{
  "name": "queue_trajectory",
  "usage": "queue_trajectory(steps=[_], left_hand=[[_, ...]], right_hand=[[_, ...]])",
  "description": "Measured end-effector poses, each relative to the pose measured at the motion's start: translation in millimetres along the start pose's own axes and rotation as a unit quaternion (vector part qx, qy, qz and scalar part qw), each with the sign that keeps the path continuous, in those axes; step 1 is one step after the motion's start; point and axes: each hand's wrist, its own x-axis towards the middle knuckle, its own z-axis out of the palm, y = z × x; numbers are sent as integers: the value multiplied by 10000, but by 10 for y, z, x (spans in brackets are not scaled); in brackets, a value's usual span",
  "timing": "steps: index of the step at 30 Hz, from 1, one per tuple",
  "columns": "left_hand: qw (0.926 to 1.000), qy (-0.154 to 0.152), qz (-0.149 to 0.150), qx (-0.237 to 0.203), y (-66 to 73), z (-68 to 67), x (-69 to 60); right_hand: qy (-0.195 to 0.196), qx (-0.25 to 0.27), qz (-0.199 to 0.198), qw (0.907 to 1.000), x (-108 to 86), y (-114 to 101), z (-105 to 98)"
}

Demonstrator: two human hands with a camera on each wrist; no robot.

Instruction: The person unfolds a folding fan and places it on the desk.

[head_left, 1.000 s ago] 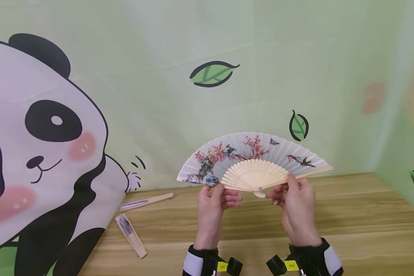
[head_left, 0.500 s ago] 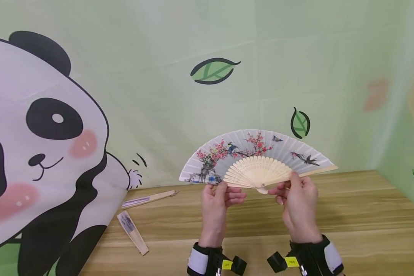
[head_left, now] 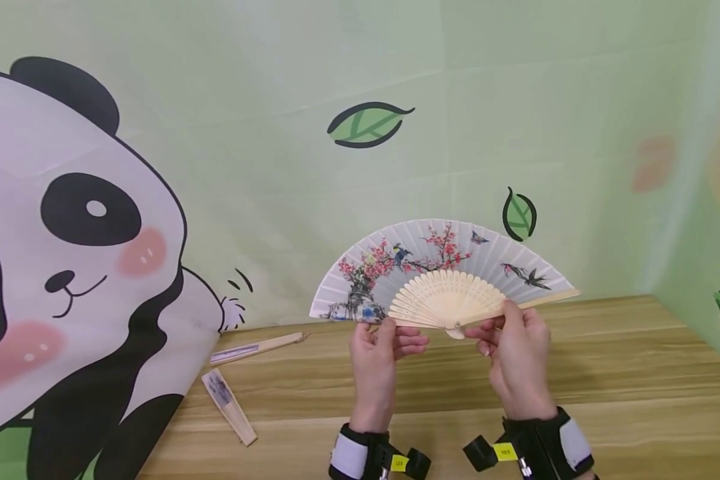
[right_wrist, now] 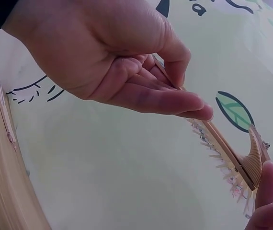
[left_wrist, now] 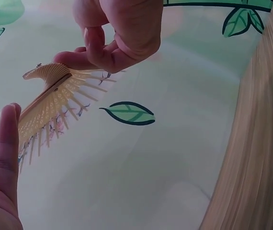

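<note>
Around the pivot of the spread fan (head_left: 432, 267), taken as the clock's centre in the head view with 12 pointing away from the person, two dark wrist straps (head_left: 540, 437) sit nearest, at 7 and between 4 and 5 o'clock. Just beyond, the left hand (head_left: 377, 363) at 8 o'clock pinches the fan's left edge between thumb and fingers; the right hand (head_left: 522, 363) at 4 grips the opposite edge, thumb on the near face. The fan is raised off the bench (head_left: 444, 413), its leaf reaching from 9 round past 2. Holding it well likely calls for light, even tension toward 9 and 3, with both edge slats level, so the pleats lie smooth; too hard a pull could strain the leaf or bend a thin rib. As for containers, I can make out none in any view, so no contents can be told. Farther along the bench, one folded fan (head_left: 229, 408) lies between 8 and 9, and another folded fan (head_left: 258, 348) near 9, just beyond it. Farthest stands the backdrop (head_left: 264, 167), its printed panda (head_left: 90, 287) toward 9, its leaves (head_left: 372, 125) at 11 and 1.
</note>
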Motion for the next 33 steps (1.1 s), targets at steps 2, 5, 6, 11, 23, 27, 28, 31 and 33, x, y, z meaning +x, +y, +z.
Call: queue_trajectory(steps=[2, 5, 6, 11, 23, 27, 28, 31, 33], left_hand=[[10000, -13, 46, -1, -4, -1, -8], [10000, -33, 74, -34, -17, 6, -16], [9999, -37, 90, -33, -18, 10, -19], [9999, -50, 161, 11, -20, 24, -20], [9996, -145, 249, -24, -72, 71, -79], [9995, -285, 115, -65, -160, 142, -90], [9994, -322, 68, -90, -192, 165, -97], [9993, -343, -86, -119, -295, 228, -138], [9992, -274, -238, -143, -374, 266, -176]], right_hand=[[47, -16, -5, 10000, 5, 11, 3], [93, -54, -11, 9999, 10, 17, -1], [99, -46, -9, 9999, 12, 16, -4], [115, -59, 15, 9999, 13, 8, -6], [75, -199, 3, 9998, 26, 8, -82], [198, -234, 41, 9995, 89, -21, -188], [249, -259, 58, 9993, 108, -29, -225], [381, -487, 138, 9980, 161, -33, -339], [448, -686, 170, 9965, 188, -21, -423]])
